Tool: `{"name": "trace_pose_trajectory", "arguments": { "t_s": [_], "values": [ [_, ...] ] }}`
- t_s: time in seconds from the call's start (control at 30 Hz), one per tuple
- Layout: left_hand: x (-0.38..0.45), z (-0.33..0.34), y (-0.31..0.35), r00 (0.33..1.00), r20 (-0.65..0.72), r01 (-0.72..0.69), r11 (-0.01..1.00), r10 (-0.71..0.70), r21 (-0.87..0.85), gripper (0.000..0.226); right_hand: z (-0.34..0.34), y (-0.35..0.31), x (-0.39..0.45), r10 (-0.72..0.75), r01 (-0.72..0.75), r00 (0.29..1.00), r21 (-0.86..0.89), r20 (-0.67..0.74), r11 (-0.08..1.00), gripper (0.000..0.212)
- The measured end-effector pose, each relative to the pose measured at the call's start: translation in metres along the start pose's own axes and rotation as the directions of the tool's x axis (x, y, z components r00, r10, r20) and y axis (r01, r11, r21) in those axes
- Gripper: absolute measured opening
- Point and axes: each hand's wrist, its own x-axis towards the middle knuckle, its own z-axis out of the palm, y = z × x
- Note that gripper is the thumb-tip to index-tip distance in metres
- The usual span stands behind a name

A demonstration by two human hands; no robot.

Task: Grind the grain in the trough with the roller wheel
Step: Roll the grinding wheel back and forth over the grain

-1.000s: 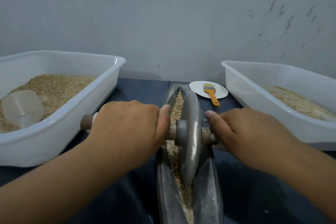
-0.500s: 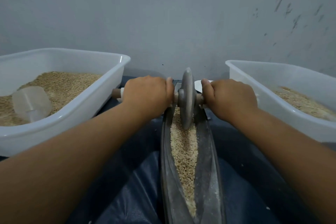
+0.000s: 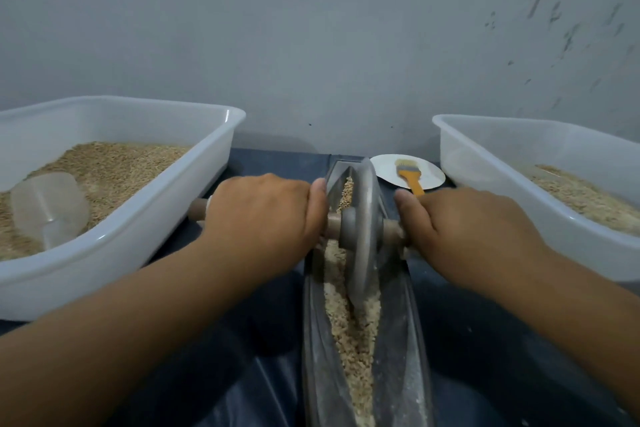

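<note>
The trough (image 3: 408,340) lies in the middle, between two tubs: left tub (image 3: 145,239) holds grain and a scoop (image 3: 48,208). Behind the trough, a brush (image 3: 408,173) lies on a plate (image 3: 433,173).

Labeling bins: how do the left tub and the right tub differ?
The left tub holds more grain, piled higher; the right tub holds a shallower layer. The left tub has a clear scoop lying on its grain; no scoop shows in the right tub. Both are white plastic tubs flanking the trough.
</note>
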Motion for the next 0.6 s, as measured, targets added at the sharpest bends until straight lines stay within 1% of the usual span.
{"name": "trace_pose_trajectory", "arguments": {
  "t_s": [0.1, 0.13, 0.17, 0.23, 0.27, 0.3, 0.33, 0.37, 0.4, 0.43, 0.47, 0.5, 0.53, 0.6],
  "values": [
    [0.030, 0.023, -0.007, 0.999, -0.015, -0.047, 0.995, 0.049, 0.085, 0.043, 0.020, 0.011, 0.043, 0.021, -0.023, 0.996, -0.015, -0.091, 1.000, 0.056],
    [0.040, 0.030, -0.009, 0.999, -0.009, -0.041, 0.993, 0.042, 0.110, 0.040, 0.023, 0.014, 0.055, 0.022, -0.025, 0.993, -0.023, -0.117, 0.999, 0.055],
    [0.049, 0.035, -0.011, 1.000, -0.002, -0.022, 0.989, 0.022, 0.143, 0.041, 0.026, 0.017, 0.066, 0.029, -0.032, 0.990, -0.023, -0.141, 0.999, 0.056],
    [0.066, 0.042, -0.014, 0.999, -0.002, 0.051, 0.987, -0.051, 0.151, 0.047, 0.030, 0.022, 0.078, 0.056, -0.060, 0.984, -0.016, -0.168, 0.998, 0.056],
    [0.069, 0.043, -0.015, 0.998, 0.005, 0.066, 0.987, -0.067, 0.145, 0.046, 0.031, 0.022, 0.081, 0.071, -0.074, 0.984, -0.012, -0.163, 0.997, 0.056],
    [0.067, 0.043, -0.016, 0.998, 0.017, 0.051, 0.987, -0.054, 0.151, 0.043, 0.031, 0.022, 0.080, 0.080, -0.082, 0.985, -0.010, -0.150, 0.997, 0.056],
    [0.063, 0.041, -0.016, 0.999, 0.028, 0.017, 0.987, -0.022, 0.157, 0.035, 0.030, 0.020, 0.075, 0.077, -0.080, 0.988, -0.016, -0.132, 0.997, 0.056],
    [0.055, 0.037, -0.015, 0.999, 0.026, -0.022, 0.992, 0.019, 0.128, 0.024, 0.029, 0.017, 0.067, 0.065, -0.069, 0.991, -0.028, -0.114, 0.997, 0.057],
    [0.045, 0.032, -0.012, 0.997, 0.055, -0.054, 0.993, 0.048, 0.104, 0.016, 0.025, 0.014, 0.056, 0.052, -0.056, 0.994, -0.041, -0.092, 0.998, 0.057],
    [0.035, 0.026, -0.009, 0.996, 0.076, -0.061, 0.994, 0.054, 0.094, 0.014, 0.021, 0.010, 0.044, 0.043, -0.046, 0.997, -0.046, -0.066, 0.998, 0.056],
    [0.026, 0.019, -0.007, 0.994, 0.108, -0.002, 0.998, -0.005, 0.061, 0.024, 0.015, 0.006, 0.031, 0.037, -0.038, 0.999, -0.039, -0.036, 0.998, 0.056],
    [0.018, 0.010, -0.004, 0.992, 0.121, 0.031, 0.997, -0.039, 0.067, 0.037, 0.008, 0.003, 0.019, 0.032, -0.032, 0.999, -0.023, -0.001, 0.999, 0.057],
    [0.010, 0.001, -0.001, 0.990, 0.130, 0.041, 0.998, -0.048, 0.053, 0.046, 0.000, 0.001, 0.008, 0.026, -0.025, 0.999, -0.005, 0.037, 1.000, 0.059],
    [-0.006, -0.016, 0.005, 0.993, 0.122, 0.003, 1.000, -0.005, 0.016, 0.054, -0.016, -0.003, -0.011, 0.019, -0.022, 0.992, 0.028, 0.126, 0.999, 0.064]
  ]
}}
